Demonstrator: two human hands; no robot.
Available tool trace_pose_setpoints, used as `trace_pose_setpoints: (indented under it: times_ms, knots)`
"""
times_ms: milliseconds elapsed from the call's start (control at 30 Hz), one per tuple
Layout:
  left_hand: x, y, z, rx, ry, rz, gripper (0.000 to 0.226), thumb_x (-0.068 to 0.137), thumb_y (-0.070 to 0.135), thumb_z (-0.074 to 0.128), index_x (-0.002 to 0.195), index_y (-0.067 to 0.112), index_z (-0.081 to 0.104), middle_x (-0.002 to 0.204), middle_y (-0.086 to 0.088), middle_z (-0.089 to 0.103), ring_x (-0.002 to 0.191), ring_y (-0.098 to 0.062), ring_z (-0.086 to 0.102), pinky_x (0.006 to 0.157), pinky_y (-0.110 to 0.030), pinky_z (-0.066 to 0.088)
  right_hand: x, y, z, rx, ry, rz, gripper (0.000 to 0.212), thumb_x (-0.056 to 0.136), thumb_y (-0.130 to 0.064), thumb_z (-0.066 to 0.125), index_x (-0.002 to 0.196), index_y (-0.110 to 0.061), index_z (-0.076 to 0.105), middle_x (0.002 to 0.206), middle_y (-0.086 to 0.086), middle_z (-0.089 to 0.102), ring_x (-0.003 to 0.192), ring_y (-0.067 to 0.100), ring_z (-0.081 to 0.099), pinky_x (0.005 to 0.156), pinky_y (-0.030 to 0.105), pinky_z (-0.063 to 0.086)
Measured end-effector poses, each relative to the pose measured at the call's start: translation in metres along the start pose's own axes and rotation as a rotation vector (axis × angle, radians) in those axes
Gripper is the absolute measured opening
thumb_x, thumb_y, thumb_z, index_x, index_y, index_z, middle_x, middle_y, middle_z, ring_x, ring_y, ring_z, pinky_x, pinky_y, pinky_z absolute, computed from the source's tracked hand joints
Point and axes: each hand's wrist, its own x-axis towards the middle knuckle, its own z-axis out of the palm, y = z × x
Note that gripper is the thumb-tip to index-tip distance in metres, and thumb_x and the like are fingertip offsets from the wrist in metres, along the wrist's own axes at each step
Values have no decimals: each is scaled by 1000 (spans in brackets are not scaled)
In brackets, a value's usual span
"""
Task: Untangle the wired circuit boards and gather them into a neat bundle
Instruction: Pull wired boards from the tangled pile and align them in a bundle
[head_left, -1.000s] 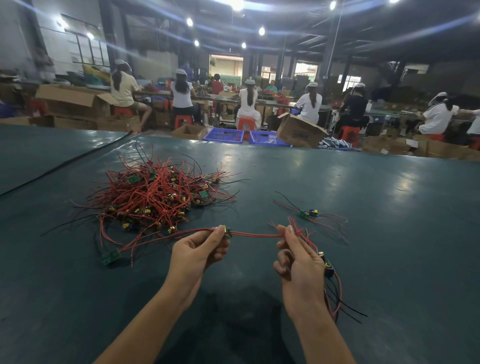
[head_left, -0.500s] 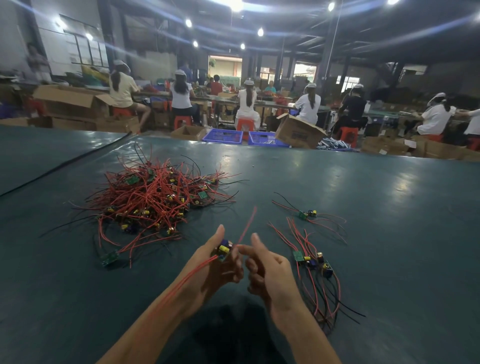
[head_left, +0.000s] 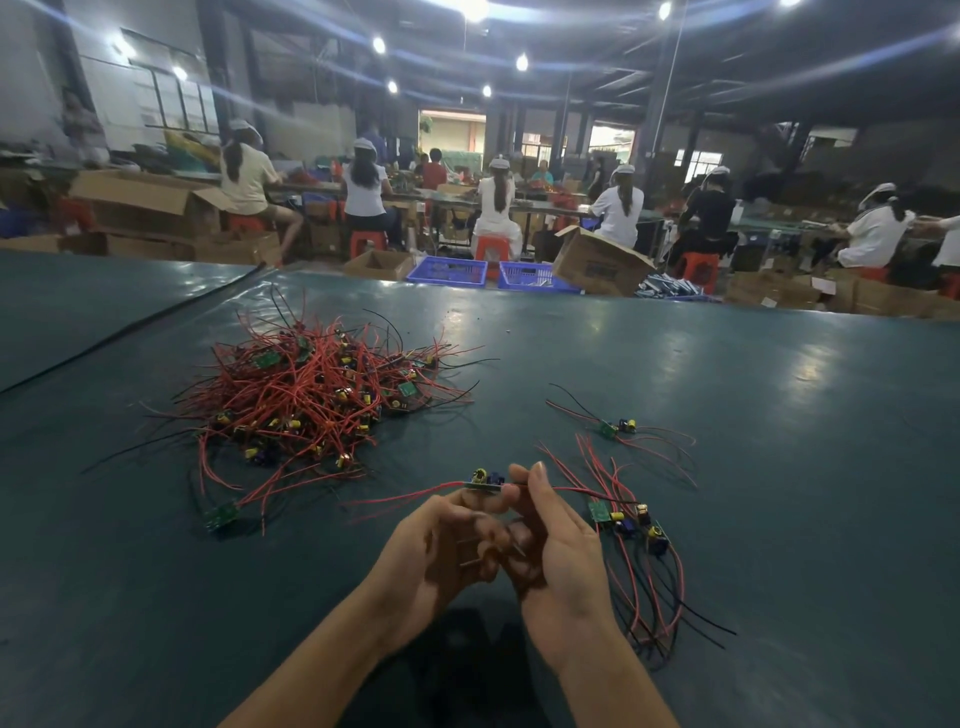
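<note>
A tangled heap of small circuit boards with red and black wires (head_left: 306, 400) lies on the dark green table (head_left: 727, 415) to the left. Close together over the near table, my left hand (head_left: 441, 551) and my right hand (head_left: 550, 551) both pinch one small circuit board (head_left: 485, 480) at their fingertips. Its red wires trail out to the left and right. A gathered bunch of boards with wires (head_left: 634, 551) lies just right of my right hand. One separate wired board (head_left: 618, 428) lies farther back on the right.
One loose green board (head_left: 221, 514) lies at the near left edge of the heap. Beyond the table's far edge are blue crates (head_left: 449, 270), cardboard boxes (head_left: 597, 262) and several seated workers at benches.
The held board has turned level and its red wire, which stuck up half a second ago, now lies out sideways. A second ago my hands were apart with the wire stretched between them.
</note>
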Motion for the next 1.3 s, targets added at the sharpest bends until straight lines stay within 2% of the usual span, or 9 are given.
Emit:
trace_pose_setpoints:
  times_ms: [100, 233, 467, 700, 867, 1000, 1067, 1133, 1300]
  knots:
    - [2, -2, 1, 106, 78, 70, 62, 101, 19, 39, 47, 22, 71, 48, 7, 61, 43, -1, 56, 44, -14, 46, 0, 1, -1, -76, -24, 25, 27, 76, -36, 69, 83, -13, 80, 80, 9, 73, 55, 16, 64, 45, 26, 52]
    - [5, -7, -6, 215, 227, 213, 44, 95, 28, 51, 56, 16, 67, 52, 4, 61, 46, -5, 55, 49, -20, 45, 1, 6, 0, -189, 0, -2, 28, 76, -37, 70, 82, -11, 80, 84, 16, 73, 79, 34, 66, 79, 47, 56]
    - [11, -4, -12, 236, 298, 329, 32, 91, 16, 59, 62, 11, 72, 54, -6, 60, 49, -11, 52, 49, -19, 44, 17, -17, -15, -51, 281, -55, 20, 89, -22, 66, 74, -11, 75, 61, -3, 64, 36, 2, 31, 33, 15, 24]
    - [9, -7, -9, 241, 239, 299, 27, 79, 34, 63, 67, 12, 72, 59, -7, 62, 50, -14, 54, 50, -23, 46, 25, -25, -31, 45, 383, -141, 18, 91, -26, 66, 78, -14, 73, 63, -5, 61, 37, 3, 27, 34, 15, 22]
    - [9, -7, -12, 234, 223, 292, 29, 74, 43, 65, 69, 15, 73, 63, -6, 65, 51, -15, 56, 50, -23, 47, 18, -2, -18, -192, 208, -40, 26, 70, -45, 75, 69, -19, 78, 58, -8, 63, 39, 4, 37, 37, 18, 31]
    - [8, -10, -13, 367, 156, 296, 31, 75, 46, 63, 72, 17, 74, 62, -3, 66, 54, -15, 59, 54, -22, 49, 8, 15, 1, -315, 93, -54, 20, 82, -33, 74, 74, -16, 79, 70, 17, 69, 63, 27, 59, 64, 44, 52]
    - [9, -10, -15, 391, 145, 286, 33, 76, 46, 61, 72, 16, 74, 63, -4, 66, 56, -15, 59, 55, -23, 49, 11, 10, -3, -293, 153, -100, 19, 87, -26, 70, 72, -20, 80, 69, 8, 71, 56, 18, 60, 57, 36, 53]
    - [9, -11, -16, 385, 142, 272, 35, 77, 46, 61, 74, 15, 74, 64, -4, 67, 57, -15, 59, 55, -23, 48, 17, -2, -11, -228, 247, -140, 22, 88, -25, 69, 70, -25, 80, 59, -7, 64, 42, 5, 42, 39, 20, 37]
    - [9, -12, -15, 411, 121, 277, 36, 79, 46, 59, 79, 13, 72, 66, -3, 68, 57, -14, 60, 55, -21, 48, 18, -11, -19, -204, 302, -207, 24, 89, -27, 67, 69, -30, 79, 56, -11, 62, 42, 3, 35, 38, 16, 29]
